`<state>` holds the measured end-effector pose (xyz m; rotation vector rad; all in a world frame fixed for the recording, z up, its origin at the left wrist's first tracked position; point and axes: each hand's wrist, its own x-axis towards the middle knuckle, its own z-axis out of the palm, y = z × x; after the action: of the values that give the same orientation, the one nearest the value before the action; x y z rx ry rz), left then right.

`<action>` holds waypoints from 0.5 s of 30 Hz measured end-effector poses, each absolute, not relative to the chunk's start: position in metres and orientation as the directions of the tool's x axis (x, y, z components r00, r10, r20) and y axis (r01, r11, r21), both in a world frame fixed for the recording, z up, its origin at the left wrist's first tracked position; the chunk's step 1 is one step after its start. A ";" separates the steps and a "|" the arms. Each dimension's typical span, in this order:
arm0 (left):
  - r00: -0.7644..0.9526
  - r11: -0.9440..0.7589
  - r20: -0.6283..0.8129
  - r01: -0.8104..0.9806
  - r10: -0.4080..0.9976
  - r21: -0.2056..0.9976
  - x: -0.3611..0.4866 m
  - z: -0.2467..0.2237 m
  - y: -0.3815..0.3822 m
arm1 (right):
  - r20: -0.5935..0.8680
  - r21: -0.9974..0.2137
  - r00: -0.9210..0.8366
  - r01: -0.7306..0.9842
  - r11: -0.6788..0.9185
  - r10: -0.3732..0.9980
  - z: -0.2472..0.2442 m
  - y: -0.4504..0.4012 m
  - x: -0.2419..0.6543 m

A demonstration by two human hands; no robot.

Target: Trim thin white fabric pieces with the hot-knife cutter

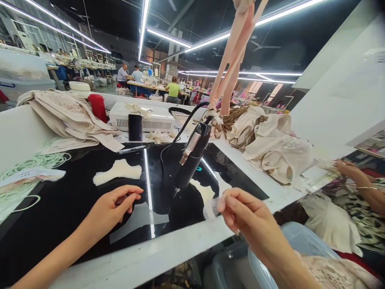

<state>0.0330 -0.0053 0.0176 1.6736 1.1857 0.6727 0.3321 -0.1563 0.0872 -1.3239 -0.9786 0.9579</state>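
Here, the right hand (251,216) pinches a translucent piece (211,208) between its fingers, long axis slanting leftward and nearer, while the left hand's (112,204) fingers curl closed.

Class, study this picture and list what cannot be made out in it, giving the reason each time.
All in the head view:
- Translucent piece in the right hand: blurred, one end covered by fingers.
- Left hand: curled fingers hide whether it holds anything.
- Pale slip on the green cords: marks too small to read.
- Pink strips: their hanging point is cut off by the top edge.
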 end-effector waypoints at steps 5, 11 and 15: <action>0.552 -0.311 0.086 0.330 0.829 0.891 0.048 0.056 -0.042 | -0.133 -0.985 0.066 -0.116 -0.125 0.989 0.078 -0.156 0.291; 0.718 -0.140 -0.041 0.191 0.695 0.972 0.065 0.069 -0.071 | -0.184 -0.966 -0.042 -0.178 -0.189 0.982 0.064 -0.145 0.272; 0.703 -0.080 -0.077 0.187 0.707 0.979 0.067 0.060 -0.073 | -0.236 -0.941 -0.037 -0.241 -0.237 0.971 0.058 -0.144 0.271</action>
<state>0.0671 -0.0727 0.0603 1.6280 0.7381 0.5029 0.2705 -0.1439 0.0578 -1.1878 -0.9055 1.4942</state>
